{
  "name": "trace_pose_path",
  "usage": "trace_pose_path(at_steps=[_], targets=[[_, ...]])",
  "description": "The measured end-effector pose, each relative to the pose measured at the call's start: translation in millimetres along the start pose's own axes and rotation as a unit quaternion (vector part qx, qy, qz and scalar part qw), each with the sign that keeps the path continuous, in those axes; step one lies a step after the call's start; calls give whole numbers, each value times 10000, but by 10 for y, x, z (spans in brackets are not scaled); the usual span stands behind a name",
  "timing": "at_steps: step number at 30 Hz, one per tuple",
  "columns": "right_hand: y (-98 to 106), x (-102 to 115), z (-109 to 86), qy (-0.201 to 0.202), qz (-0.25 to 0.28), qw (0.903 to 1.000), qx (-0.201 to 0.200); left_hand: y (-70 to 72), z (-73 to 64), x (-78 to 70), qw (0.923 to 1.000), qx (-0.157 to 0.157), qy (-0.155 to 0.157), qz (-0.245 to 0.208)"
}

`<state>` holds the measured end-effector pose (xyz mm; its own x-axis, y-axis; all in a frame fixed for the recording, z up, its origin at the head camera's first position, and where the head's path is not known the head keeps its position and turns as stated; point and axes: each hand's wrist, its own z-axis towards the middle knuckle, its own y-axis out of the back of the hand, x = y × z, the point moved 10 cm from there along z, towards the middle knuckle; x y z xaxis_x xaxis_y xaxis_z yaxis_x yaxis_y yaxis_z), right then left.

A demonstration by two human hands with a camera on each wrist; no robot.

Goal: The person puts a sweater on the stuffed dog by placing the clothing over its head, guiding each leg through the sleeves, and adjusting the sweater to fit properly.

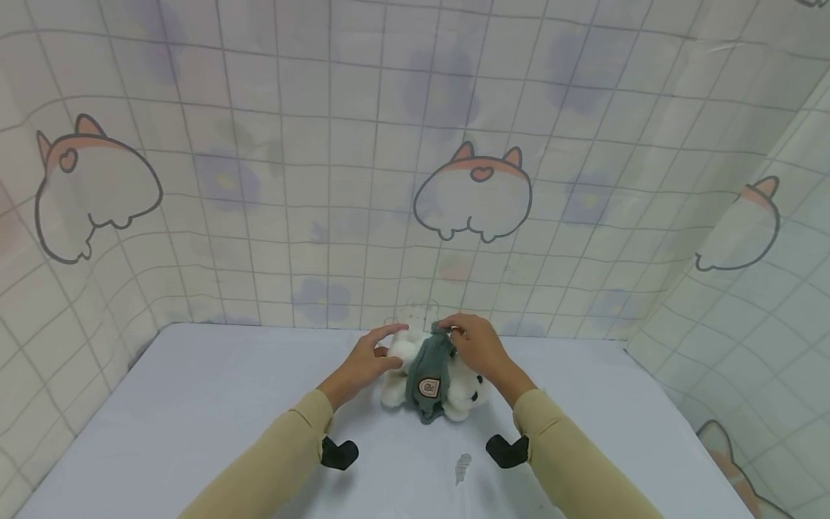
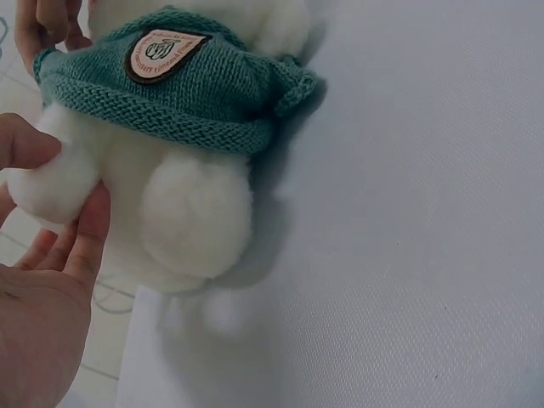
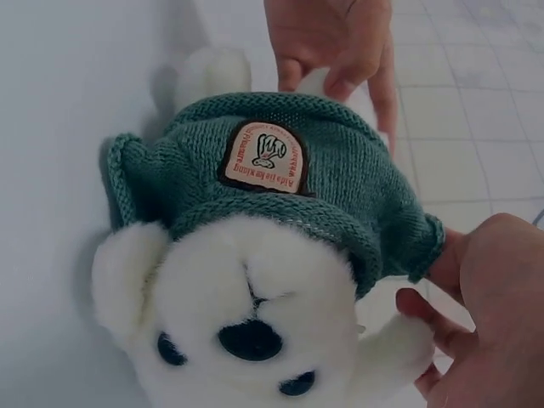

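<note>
A white plush bear (image 1: 465,389) lies on its back on the white table, its head to the right and its legs to the left. It wears a green knitted sweater (image 1: 421,367) with a patch (image 3: 266,159) on the front. My left hand (image 1: 360,364) grips one of the bear's legs (image 2: 64,183), thumb on one side and fingers on the other. At the far side, my right hand (image 1: 481,347) pinches the sweater's sleeve (image 3: 416,242). The bear's ear (image 3: 395,353) is close to the right fingers, some of which are hidden behind the sleeve.
The white table (image 1: 259,404) meets a grid-patterned curtain (image 1: 350,216) just behind the bear. More curtain hangs at both sides. A grey mark (image 1: 462,468) lies on the near part of the table. Each wrist carries a black camera mount (image 1: 340,454).
</note>
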<state>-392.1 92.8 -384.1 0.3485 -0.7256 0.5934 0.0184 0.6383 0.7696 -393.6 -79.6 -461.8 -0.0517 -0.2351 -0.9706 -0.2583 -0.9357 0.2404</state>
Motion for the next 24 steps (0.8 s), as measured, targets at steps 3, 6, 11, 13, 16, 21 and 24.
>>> trace_pose_path(at_steps=[3,6,11,13,16,21,24], targets=[[-32,-11,-7,14,-5,9999,110,3,0,6,9999,-23,42,99],[-48,-8,-12,34,-16,9998,179,4,-3,9,9999,-37,61,109],[-61,-34,-9,-149,41,9995,288,6,-3,10,10000,-46,50,45],[-62,-51,-4,-216,7,9993,306,8,-2,12,10000,-51,53,44],[-69,-70,-6,-221,-155,9990,343,6,3,18,9999,-54,52,89],[-126,-114,-22,-210,-391,9974,559,-12,17,35,10000,-17,46,50],[-170,-166,-23,-346,-393,9967,623,-11,16,29,10000,-81,4,54]])
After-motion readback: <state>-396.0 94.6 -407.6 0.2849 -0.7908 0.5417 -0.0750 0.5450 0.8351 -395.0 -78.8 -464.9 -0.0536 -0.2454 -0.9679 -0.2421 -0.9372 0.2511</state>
